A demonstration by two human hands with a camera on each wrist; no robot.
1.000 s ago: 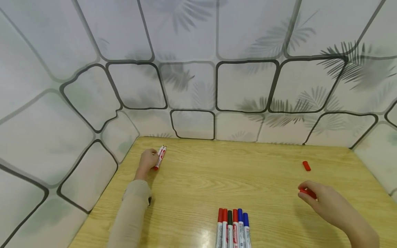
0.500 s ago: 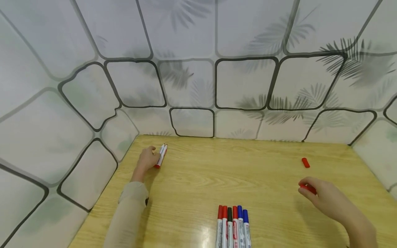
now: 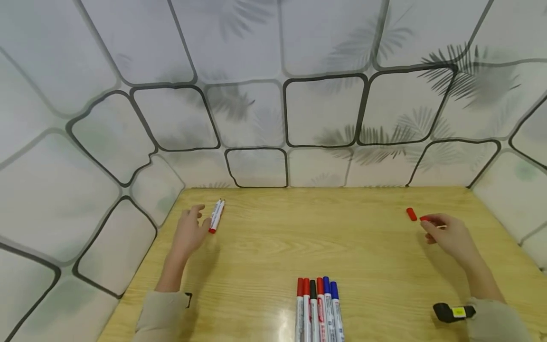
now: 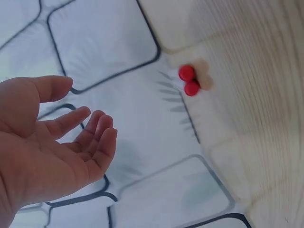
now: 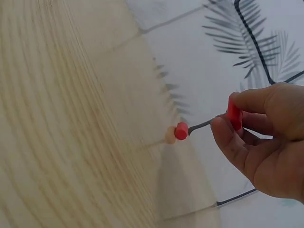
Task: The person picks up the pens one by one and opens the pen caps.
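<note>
Two uncapped white markers (image 3: 217,215) with red ends lie side by side at the table's far left. Just left of them is my left hand (image 3: 188,232), fingers loosely bent and holding nothing; the left wrist view shows the markers' red ends (image 4: 188,76) apart from the hand. On the far right, my right hand (image 3: 452,237) pinches a red marker cap (image 5: 234,114) between thumb and fingers. A second red cap (image 3: 411,214) lies on the table just left of that hand, and also shows beyond the fingers in the right wrist view.
A row of several capped markers (image 3: 318,311), red, black and blue, lies at the table's near middle. The wooden table (image 3: 290,237) meets a patterned wall (image 3: 256,166) at the back and left.
My left hand has come away from the two markers, leaving them lying together. My right hand has moved forward with its red cap, toward the cap on the table.
</note>
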